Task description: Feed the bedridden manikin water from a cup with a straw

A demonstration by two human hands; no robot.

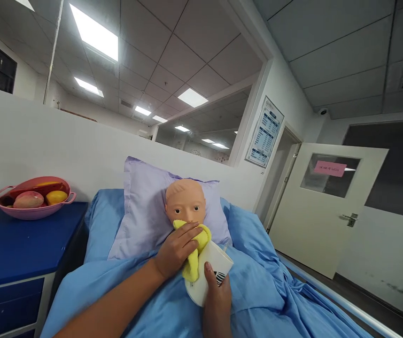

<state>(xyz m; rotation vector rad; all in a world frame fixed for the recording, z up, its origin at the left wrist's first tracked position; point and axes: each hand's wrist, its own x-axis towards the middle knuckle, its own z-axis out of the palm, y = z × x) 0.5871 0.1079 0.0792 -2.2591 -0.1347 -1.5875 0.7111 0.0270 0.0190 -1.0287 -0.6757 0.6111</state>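
A bald training manikin (185, 199) lies in a bed, its head on a lilac pillow (141, 211), with a blue sheet (258, 281) over its body. My left hand (177, 249) presses a yellow cloth (196, 256) against the manikin's mouth and chin, fingers closed round the cloth. My right hand (217, 300) grips a white paper cup (208, 272) just below the chin, thumb along its side. The cup's inside is hidden.
A blue bedside cabinet (14, 249) at the left bears a pink bowl (34, 211) of fruit. A white partition wall runs behind the bed. An open white door (324, 206) stands at the right, past the bed rail (345, 305).
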